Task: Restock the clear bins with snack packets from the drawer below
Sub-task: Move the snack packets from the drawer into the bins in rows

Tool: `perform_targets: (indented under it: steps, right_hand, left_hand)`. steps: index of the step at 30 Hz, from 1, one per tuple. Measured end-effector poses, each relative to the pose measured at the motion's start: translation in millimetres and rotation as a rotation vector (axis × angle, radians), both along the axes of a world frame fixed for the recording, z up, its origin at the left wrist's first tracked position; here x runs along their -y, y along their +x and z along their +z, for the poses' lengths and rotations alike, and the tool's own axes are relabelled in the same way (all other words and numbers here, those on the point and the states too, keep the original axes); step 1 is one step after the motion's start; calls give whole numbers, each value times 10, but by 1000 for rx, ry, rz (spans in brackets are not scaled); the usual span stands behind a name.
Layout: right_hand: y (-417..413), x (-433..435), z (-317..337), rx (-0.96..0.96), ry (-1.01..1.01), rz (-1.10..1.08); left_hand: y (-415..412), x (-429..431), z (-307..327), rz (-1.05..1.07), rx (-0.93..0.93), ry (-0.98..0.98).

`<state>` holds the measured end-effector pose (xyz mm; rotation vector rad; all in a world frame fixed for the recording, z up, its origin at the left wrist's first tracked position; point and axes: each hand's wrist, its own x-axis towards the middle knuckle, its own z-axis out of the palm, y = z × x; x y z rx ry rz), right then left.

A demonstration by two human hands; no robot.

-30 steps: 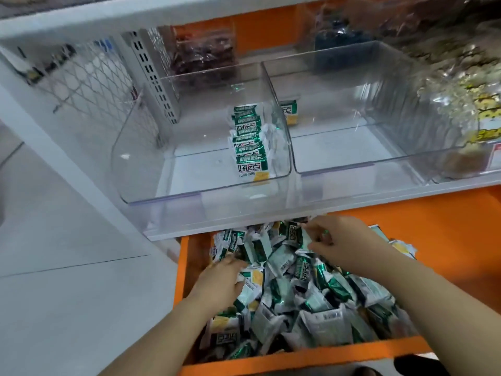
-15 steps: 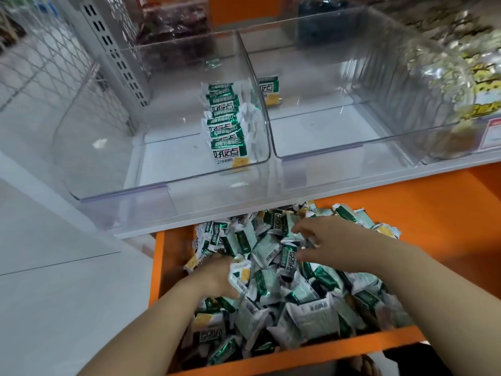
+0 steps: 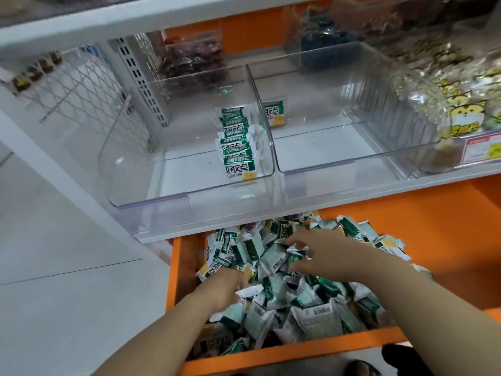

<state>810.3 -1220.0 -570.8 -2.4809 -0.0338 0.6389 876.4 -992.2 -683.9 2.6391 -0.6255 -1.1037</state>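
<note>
An orange drawer stands pulled out under the shelf, heaped with green-and-white snack packets. My left hand is pushed into the pile at the drawer's left side, fingers buried among packets. Spread over the upper middle of the pile is my right hand, fingers apart and touching packets. Above, the left clear bin holds a row of the same packets stood against its right wall. The middle clear bin holds one packet at its back left.
A third bin at the right holds yellow cartoon-print bags with a price tag on its front. Dark snack bags sit behind the bins. A white wire mesh panel stands at the left. Grey floor lies beside the drawer.
The view tilted back up and shifted, showing the upper shelf again. My left hand dug a little deeper into the packets; my right hand spread its fingers over the pile.
</note>
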Motion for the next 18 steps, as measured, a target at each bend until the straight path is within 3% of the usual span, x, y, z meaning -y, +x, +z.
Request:
perform_targets:
  steps: [11,18]
  right_hand:
    - [35,-368,-575,-241,-82,239]
    - [165,-563,-238,-207,381,83]
  left_hand:
    - [-138,-224,342,202,120,-372]
    - [-343,-218,988,290,374,-678]
